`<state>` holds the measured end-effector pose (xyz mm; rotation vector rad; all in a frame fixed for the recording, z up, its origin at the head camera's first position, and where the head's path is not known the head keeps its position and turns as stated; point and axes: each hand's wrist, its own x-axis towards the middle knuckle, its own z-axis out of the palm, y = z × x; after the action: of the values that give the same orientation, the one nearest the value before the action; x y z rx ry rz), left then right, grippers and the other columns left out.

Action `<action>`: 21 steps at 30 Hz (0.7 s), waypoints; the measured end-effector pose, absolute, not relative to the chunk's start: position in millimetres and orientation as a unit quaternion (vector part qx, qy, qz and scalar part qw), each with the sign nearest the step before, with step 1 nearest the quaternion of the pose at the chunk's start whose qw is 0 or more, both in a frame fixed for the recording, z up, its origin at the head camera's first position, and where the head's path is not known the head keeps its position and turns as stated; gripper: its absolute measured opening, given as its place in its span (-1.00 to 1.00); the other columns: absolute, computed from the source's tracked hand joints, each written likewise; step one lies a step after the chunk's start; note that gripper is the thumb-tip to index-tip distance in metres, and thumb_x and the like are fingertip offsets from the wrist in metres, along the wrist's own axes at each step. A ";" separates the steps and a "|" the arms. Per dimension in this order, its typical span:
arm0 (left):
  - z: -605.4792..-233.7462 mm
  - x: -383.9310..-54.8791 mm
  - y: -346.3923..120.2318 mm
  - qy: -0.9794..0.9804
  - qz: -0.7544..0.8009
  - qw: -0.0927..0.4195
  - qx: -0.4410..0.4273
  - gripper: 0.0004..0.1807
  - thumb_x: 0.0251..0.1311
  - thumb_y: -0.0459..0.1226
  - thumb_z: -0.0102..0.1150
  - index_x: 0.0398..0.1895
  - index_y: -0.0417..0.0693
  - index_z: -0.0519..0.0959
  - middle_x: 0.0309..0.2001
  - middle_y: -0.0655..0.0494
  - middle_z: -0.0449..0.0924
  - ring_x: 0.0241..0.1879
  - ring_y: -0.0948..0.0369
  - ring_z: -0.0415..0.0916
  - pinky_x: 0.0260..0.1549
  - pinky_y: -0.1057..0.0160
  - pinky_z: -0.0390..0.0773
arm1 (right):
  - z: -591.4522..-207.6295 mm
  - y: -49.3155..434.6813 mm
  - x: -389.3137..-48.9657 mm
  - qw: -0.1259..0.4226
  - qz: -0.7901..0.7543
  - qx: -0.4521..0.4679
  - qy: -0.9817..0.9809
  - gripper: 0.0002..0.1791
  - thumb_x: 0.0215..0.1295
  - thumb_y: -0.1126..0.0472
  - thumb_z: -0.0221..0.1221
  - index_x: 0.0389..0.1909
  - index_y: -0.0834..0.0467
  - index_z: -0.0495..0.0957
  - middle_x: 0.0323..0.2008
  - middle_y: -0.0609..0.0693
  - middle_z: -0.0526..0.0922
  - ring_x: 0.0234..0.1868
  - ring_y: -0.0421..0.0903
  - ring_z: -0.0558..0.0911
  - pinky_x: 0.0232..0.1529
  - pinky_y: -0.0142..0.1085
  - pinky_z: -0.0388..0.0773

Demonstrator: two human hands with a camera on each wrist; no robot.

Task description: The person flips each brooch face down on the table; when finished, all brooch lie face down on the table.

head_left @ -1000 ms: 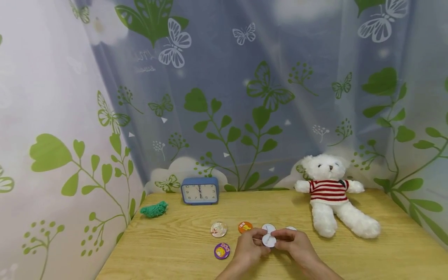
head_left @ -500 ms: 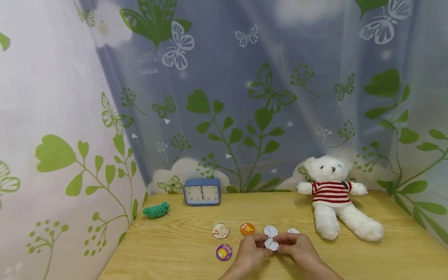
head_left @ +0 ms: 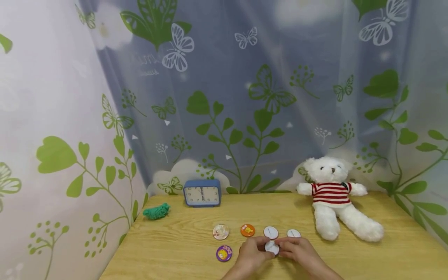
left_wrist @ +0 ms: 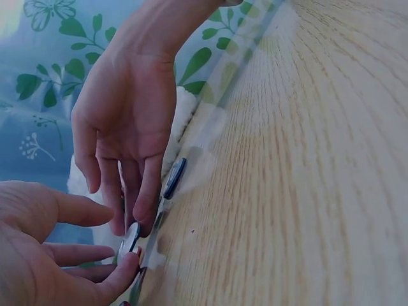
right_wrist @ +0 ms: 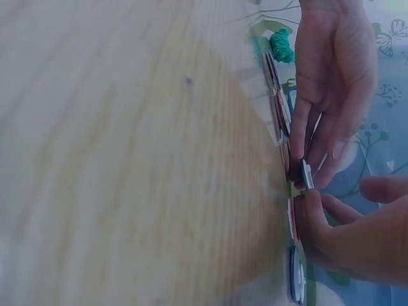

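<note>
In the head view, a round pin badge (head_left: 272, 248), its white back with the pin upward, lies between my two hands near the front of the table. My left hand (head_left: 252, 252) pinches its left edge between thumb and fingers. At its right edge, my right hand (head_left: 300, 252) grips with the fingertips. The left wrist view shows this held badge (left_wrist: 131, 239) edge-on and tilted, close over the wood. Just behind it lie two more white-backed badges (head_left: 271, 232). An orange badge (head_left: 247, 230), a pale picture badge (head_left: 221, 232) and a purple badge (head_left: 224, 253) lie face up left of my hands.
A blue alarm clock (head_left: 202, 193) stands at the back of the wooden table (head_left: 182, 249). A green crumpled bundle (head_left: 156, 211) lies at the left edge. The white teddy bear (head_left: 331, 198) in a striped sweater sits back right, before a patterned curtain (head_left: 224, 97).
Both hands have drawn slightly toward me with the held badge, opening a gap to the white-backed badge behind it. The badge at the right shows more fully. The view has shifted a little.
</note>
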<state>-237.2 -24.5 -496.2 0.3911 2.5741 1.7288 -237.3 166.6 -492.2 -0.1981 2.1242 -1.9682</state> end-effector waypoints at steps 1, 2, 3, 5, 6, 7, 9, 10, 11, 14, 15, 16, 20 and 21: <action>-496.2 -236.7 -24.2 0.826 0.550 0.007 0.124 -0.61 0.02 -0.41 0.51 -0.01 -0.27 0.74 -0.23 0.05 0.79 -0.24 0.22 0.68 -0.21 0.35 0.61 | -492.0 166.8 -236.9 0.122 -0.677 -0.067 0.723 -0.59 0.55 0.34 0.03 0.14 0.65 0.49 0.09 0.29 0.68 0.02 -0.11 0.69 0.05 -0.20 0.71; -496.2 -236.3 -23.9 0.828 0.547 0.005 0.124 -0.60 0.02 -0.40 0.51 -0.01 -0.25 0.74 -0.22 0.05 0.79 -0.22 0.21 0.69 -0.20 0.34 0.61 | -491.3 166.8 -236.5 0.125 -0.679 -0.065 0.721 -0.59 0.56 0.33 0.02 0.14 0.65 0.49 0.09 0.28 0.68 0.02 -0.10 0.69 0.05 -0.20 0.71; -495.9 -235.9 -23.7 0.830 0.544 0.003 0.124 -0.60 0.02 -0.39 0.52 -0.01 -0.23 0.74 -0.22 0.05 0.80 -0.21 0.20 0.69 -0.18 0.33 0.61 | -490.5 167.0 -235.8 0.129 -0.680 -0.062 0.719 -0.58 0.57 0.31 0.01 0.15 0.64 0.48 0.08 0.26 0.68 0.02 -0.09 0.69 0.05 -0.20 0.71; -495.7 -235.4 -23.4 0.835 0.536 0.000 0.124 -0.61 0.01 -0.37 0.52 -0.01 -0.17 0.75 -0.21 0.07 0.80 -0.20 0.20 0.69 -0.16 0.31 0.60 | -489.2 167.1 -235.0 0.133 -0.682 -0.059 0.717 -0.56 0.58 0.28 0.00 0.16 0.63 0.49 0.08 0.21 0.69 0.02 -0.07 0.69 0.06 -0.18 0.71; -495.7 -235.0 -23.4 0.838 0.531 -0.001 0.123 -0.61 0.01 -0.36 0.52 -0.01 -0.15 0.76 -0.22 0.09 0.80 -0.20 0.21 0.68 -0.15 0.30 0.60 | -488.8 167.2 -234.2 0.134 -0.682 -0.058 0.717 -0.55 0.59 0.27 -0.01 0.16 0.63 0.48 0.07 0.20 0.69 0.02 -0.07 0.69 0.06 -0.19 0.70; -495.6 -235.2 -23.5 0.841 0.527 -0.002 0.122 -0.61 0.01 -0.35 0.53 -0.01 -0.13 0.76 -0.22 0.11 0.80 -0.20 0.22 0.68 -0.13 0.28 0.59 | -488.0 167.2 -233.9 0.136 -0.681 -0.057 0.717 -0.55 0.59 0.26 0.00 0.16 0.62 0.48 0.07 0.18 0.69 0.01 -0.07 0.68 0.05 -0.19 0.70; -495.3 -235.2 -23.8 0.843 0.525 0.001 0.122 -0.60 0.00 -0.35 0.53 -0.01 -0.12 0.76 -0.22 0.13 0.80 -0.20 0.23 0.68 -0.12 0.27 0.59 | -487.1 167.3 -233.9 0.138 -0.679 -0.057 0.719 -0.53 0.59 0.24 -0.01 0.18 0.62 0.47 0.08 0.19 0.68 0.02 -0.06 0.67 0.05 -0.19 0.70; -495.2 -235.1 -23.9 0.844 0.523 0.003 0.121 -0.60 0.00 -0.35 0.54 -0.01 -0.11 0.76 -0.22 0.13 0.80 -0.20 0.24 0.68 -0.12 0.27 0.59 | -487.0 167.6 -234.0 0.140 -0.678 -0.060 0.719 -0.53 0.59 0.24 -0.01 0.18 0.62 0.46 0.10 0.22 0.67 0.03 -0.05 0.67 0.06 -0.18 0.69; -495.2 -235.0 -24.1 0.842 0.526 0.009 0.121 -0.59 0.01 -0.35 0.53 0.00 -0.12 0.76 -0.21 0.13 0.80 -0.19 0.24 0.68 -0.11 0.28 0.60 | -486.7 168.1 -233.9 0.143 -0.678 -0.061 0.718 -0.52 0.60 0.24 -0.02 0.20 0.62 0.45 0.11 0.24 0.66 0.05 -0.05 0.67 0.07 -0.18 0.69; -495.5 -235.1 -24.3 0.829 0.544 0.028 0.123 -0.58 0.03 -0.38 0.52 0.03 -0.19 0.74 -0.18 0.09 0.80 -0.17 0.21 0.70 -0.15 0.31 0.64 | -486.0 169.8 -234.3 0.154 -0.677 -0.071 0.716 -0.51 0.61 0.24 -0.04 0.23 0.63 0.42 0.19 0.33 0.60 0.13 -0.01 0.64 0.12 -0.15 0.67; -495.7 -235.2 -24.3 0.824 0.552 0.034 0.124 -0.58 0.04 -0.39 0.50 0.04 -0.21 0.73 -0.16 0.06 0.79 -0.16 0.19 0.70 -0.17 0.33 0.65 | -485.7 170.5 -234.5 0.157 -0.676 -0.076 0.716 -0.50 0.62 0.23 -0.04 0.24 0.63 0.41 0.21 0.36 0.58 0.15 0.00 0.63 0.14 -0.14 0.67; -496.2 -235.3 -24.4 0.821 0.556 0.037 0.126 -0.58 0.04 -0.40 0.50 0.04 -0.23 0.73 -0.16 0.05 0.79 -0.16 0.19 0.70 -0.18 0.34 0.65 | -485.5 171.0 -234.5 0.160 -0.676 -0.079 0.715 -0.50 0.62 0.24 -0.05 0.25 0.64 0.40 0.23 0.37 0.57 0.18 0.01 0.61 0.15 -0.14 0.66; -498.2 -234.9 -24.7 0.802 0.580 0.046 0.138 -0.58 0.06 -0.45 0.46 0.05 -0.32 0.70 -0.14 -0.03 0.78 -0.19 0.19 0.67 -0.23 0.39 0.64 | -485.7 172.9 -234.4 0.167 -0.672 -0.091 0.716 -0.48 0.62 0.22 -0.06 0.28 0.64 0.36 0.26 0.38 0.54 0.24 0.01 0.57 0.20 -0.12 0.63; -498.6 -234.5 -24.8 0.799 0.583 0.048 0.142 -0.58 0.06 -0.46 0.45 0.06 -0.34 0.69 -0.13 -0.05 0.77 -0.20 0.19 0.67 -0.24 0.39 0.63 | -486.1 173.5 -234.0 0.168 -0.670 -0.094 0.717 -0.47 0.62 0.22 -0.06 0.28 0.64 0.36 0.26 0.37 0.54 0.25 0.01 0.56 0.21 -0.12 0.62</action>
<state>-234.5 -24.8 -498.6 0.4328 2.4352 1.7773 -234.0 173.5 -486.1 -0.2668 2.0390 -1.9048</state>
